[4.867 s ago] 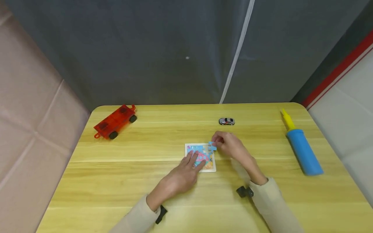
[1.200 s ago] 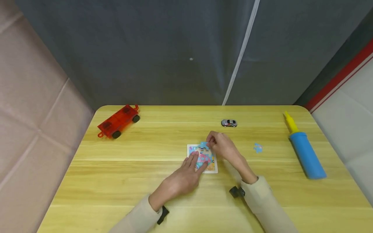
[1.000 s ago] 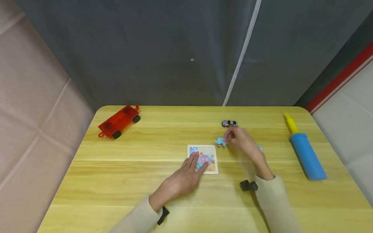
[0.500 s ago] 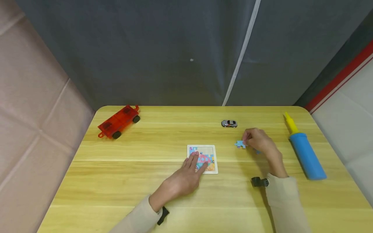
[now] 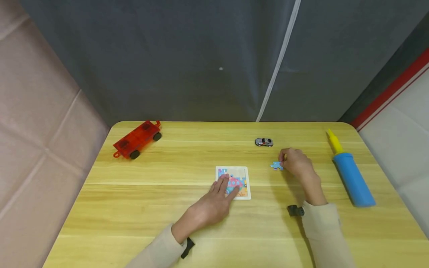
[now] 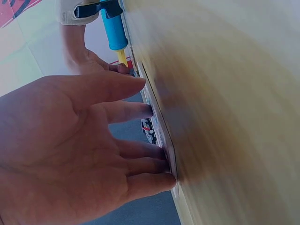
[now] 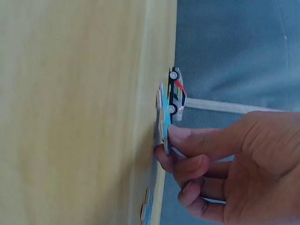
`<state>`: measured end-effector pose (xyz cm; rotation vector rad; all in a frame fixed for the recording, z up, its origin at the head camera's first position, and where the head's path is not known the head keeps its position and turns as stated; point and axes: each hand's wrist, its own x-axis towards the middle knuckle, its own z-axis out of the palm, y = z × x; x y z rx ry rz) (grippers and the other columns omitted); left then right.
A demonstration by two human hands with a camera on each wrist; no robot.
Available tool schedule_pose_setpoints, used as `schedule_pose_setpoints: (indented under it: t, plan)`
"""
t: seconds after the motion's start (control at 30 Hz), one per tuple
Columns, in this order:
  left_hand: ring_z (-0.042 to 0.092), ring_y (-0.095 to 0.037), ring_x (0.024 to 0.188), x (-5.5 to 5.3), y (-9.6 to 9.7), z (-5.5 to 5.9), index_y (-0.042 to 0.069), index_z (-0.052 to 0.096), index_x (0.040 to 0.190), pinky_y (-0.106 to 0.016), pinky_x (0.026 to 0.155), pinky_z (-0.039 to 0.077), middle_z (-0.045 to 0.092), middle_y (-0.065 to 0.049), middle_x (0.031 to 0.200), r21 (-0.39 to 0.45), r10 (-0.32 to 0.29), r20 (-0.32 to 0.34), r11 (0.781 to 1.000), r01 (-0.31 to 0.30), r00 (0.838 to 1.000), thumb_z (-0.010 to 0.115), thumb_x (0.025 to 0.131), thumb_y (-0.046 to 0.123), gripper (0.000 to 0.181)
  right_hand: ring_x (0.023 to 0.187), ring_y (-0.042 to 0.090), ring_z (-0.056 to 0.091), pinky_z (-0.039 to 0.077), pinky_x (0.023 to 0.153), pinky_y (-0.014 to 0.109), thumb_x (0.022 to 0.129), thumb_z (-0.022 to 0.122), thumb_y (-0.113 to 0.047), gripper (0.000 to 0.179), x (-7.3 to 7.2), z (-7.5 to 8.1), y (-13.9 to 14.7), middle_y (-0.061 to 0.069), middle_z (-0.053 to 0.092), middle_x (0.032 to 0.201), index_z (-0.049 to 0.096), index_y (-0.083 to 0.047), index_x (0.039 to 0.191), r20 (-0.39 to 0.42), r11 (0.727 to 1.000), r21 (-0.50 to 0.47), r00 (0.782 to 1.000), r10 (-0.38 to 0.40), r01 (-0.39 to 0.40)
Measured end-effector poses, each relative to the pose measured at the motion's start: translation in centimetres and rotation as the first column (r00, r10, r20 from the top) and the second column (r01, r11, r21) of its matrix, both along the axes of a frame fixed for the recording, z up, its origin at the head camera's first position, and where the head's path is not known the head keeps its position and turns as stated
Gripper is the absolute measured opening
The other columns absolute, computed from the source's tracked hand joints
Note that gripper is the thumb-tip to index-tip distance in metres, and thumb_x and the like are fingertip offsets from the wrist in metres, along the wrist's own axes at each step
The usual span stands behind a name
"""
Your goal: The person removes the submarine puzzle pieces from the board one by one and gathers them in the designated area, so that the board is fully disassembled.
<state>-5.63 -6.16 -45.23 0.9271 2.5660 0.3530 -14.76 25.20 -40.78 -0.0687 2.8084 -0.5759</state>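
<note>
A small jigsaw puzzle with a pale square frame (image 5: 248,190) lies mid-table, its upper right part showing bare backing. My left hand (image 5: 211,204) rests on it with fingers spread and nearly straight, covering its lower left part. To the right, my right hand (image 5: 297,163) pinches a light blue jigsaw piece (image 5: 276,166) between thumb and fingers. The right wrist view shows that piece (image 7: 163,115) tilted close over the table, the thumb on its printed face. A second blue piece (image 7: 147,208) lies on the table there; in the head view the right hand hides it.
A silver toy car (image 5: 264,142) stands behind the right hand. At the back left is a red wheeled toy wagon (image 5: 137,140). A blue hand pump (image 5: 353,180) with a yellow nozzle lies along the right side. A grey curtain (image 5: 167,67) hangs behind the table.
My right hand has moved right from the puzzle, taking a blue piece out of it. Earlier it put another piece down at the right. My left hand has stayed on the puzzle.
</note>
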Motion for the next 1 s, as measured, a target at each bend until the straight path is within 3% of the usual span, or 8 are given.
schedule_pose_setpoints:
  t: [0.17, 0.23, 0.4, 0.57, 0.6, 0.7, 0.83, 1.0]
  plan:
    - [0.011, -0.044, 0.17, 0.7, 0.6, 3.7, 0.0, 0.024, 0.173, -0.055, 0.136, 0.024, 0.011, -0.031, 0.18, -0.097, 0.015, 0.007, 0.995, -0.015, 1.0, 0.042, 0.115, 0.011, 0.062, 0.076, 0.03, 0.056, 0.048, 0.063, 0.041, 0.096, 0.057, 0.008, 0.014, 0.4, -0.2, -0.5, 0.016, 0.066, 0.088, 0.067, -0.002, 0.092, -0.072, 0.999, 0.04, 0.997, 0.0, 0.003]
    - [0.01, -0.044, 0.17, 0.6, 0.4, 2.8, -0.006, 0.024, 0.171, -0.055, 0.136, 0.022, 0.011, -0.031, 0.181, -0.074, 0.018, 0.007, 0.997, -0.017, 1.0, 0.039, 0.115, 0.013, 0.061, 0.076, 0.031, 0.056, 0.049, 0.063, 0.044, 0.097, 0.055, 0.008, 0.015, 0.5, -0.2, -0.6, 0.017, 0.067, 0.09, 0.066, -0.001, 0.093, -0.083, 0.999, 0.053, 0.997, 0.002, 0.003]
    - [0.006, -0.044, 0.17, -0.4, 0.0, -1.1, -0.007, 0.023, 0.171, -0.056, 0.136, 0.021, 0.004, -0.03, 0.182, -0.058, -0.004, -0.029, 0.998, 0.003, 1.0, 0.035, 0.115, 0.019, 0.063, 0.077, 0.033, 0.056, 0.051, 0.065, 0.049, 0.1, 0.053, 0.006, 0.016, 0.6, -0.3, -1.0, 0.019, 0.067, 0.091, 0.065, -0.002, 0.094, -0.087, 0.997, 0.076, 0.996, -0.005, 0.012]
    - [0.005, -0.049, 0.169, -0.2, 0.0, -0.7, -0.009, 0.026, 0.17, -0.057, 0.136, 0.018, 0.004, -0.034, 0.18, -0.082, -0.028, -0.078, 0.996, 0.022, 0.997, 0.036, 0.115, 0.02, 0.062, 0.076, 0.03, 0.052, 0.045, 0.063, 0.044, 0.099, 0.054, 0.008, 0.019, 1.0, -0.2, -1.3, 0.017, 0.06, 0.088, 0.06, -0.006, 0.087, -0.094, 0.996, 0.086, 0.996, -0.006, 0.015]
    - [0.006, -0.05, 0.169, -0.2, 0.0, -0.5, -0.01, 0.028, 0.169, -0.058, 0.136, 0.018, 0.007, -0.036, 0.179, -0.087, -0.037, -0.099, 0.996, 0.028, 0.994, 0.037, 0.115, 0.02, 0.062, 0.075, 0.03, 0.051, 0.044, 0.063, 0.043, 0.098, 0.054, 0.008, 0.02, 1.0, -0.2, -1.3, 0.017, 0.059, 0.088, 0.06, -0.006, 0.086, -0.094, 0.996, 0.085, 0.996, -0.007, 0.015]
    - [0.009, -0.054, 0.167, 0.3, 0.1, 1.5, -0.01, 0.033, 0.167, -0.057, 0.136, 0.019, 0.012, -0.042, 0.175, -0.131, -0.05, -0.135, 0.991, 0.032, 0.99, 0.04, 0.115, 0.019, 0.059, 0.075, 0.029, 0.05, 0.043, 0.063, 0.042, 0.098, 0.053, 0.008, 0.022, 1.0, -0.2, -1.4, 0.016, 0.057, 0.089, 0.059, -0.007, 0.083, -0.084, 0.996, 0.088, 0.996, -0.014, 0.022]
    - [0.008, -0.055, 0.167, 0.9, 0.4, 4.1, -0.006, 0.035, 0.168, -0.056, 0.135, 0.023, 0.01, -0.044, 0.174, -0.141, 0.015, -0.076, 0.99, -0.025, 0.997, 0.045, 0.115, 0.016, 0.058, 0.074, 0.029, 0.051, 0.045, 0.064, 0.046, 0.097, 0.051, 0.007, 0.025, 1.0, -0.1, -1.5, 0.016, 0.059, 0.089, 0.06, -0.008, 0.079, -0.069, 0.994, 0.107, 0.997, -0.023, 0.03]
    - [0.008, -0.056, 0.166, 1.1, 0.6, 4.8, -0.004, 0.036, 0.169, -0.056, 0.135, 0.024, 0.007, -0.045, 0.174, -0.113, 0.081, -0.025, 0.99, -0.083, 0.996, 0.046, 0.115, 0.013, 0.058, 0.072, 0.029, 0.05, 0.045, 0.065, 0.048, 0.094, 0.052, 0.006, 0.029, 0.8, -0.1, -1.6, 0.014, 0.059, 0.086, 0.056, -0.011, 0.071, -0.067, 0.991, 0.126, 0.997, -0.039, 0.047]
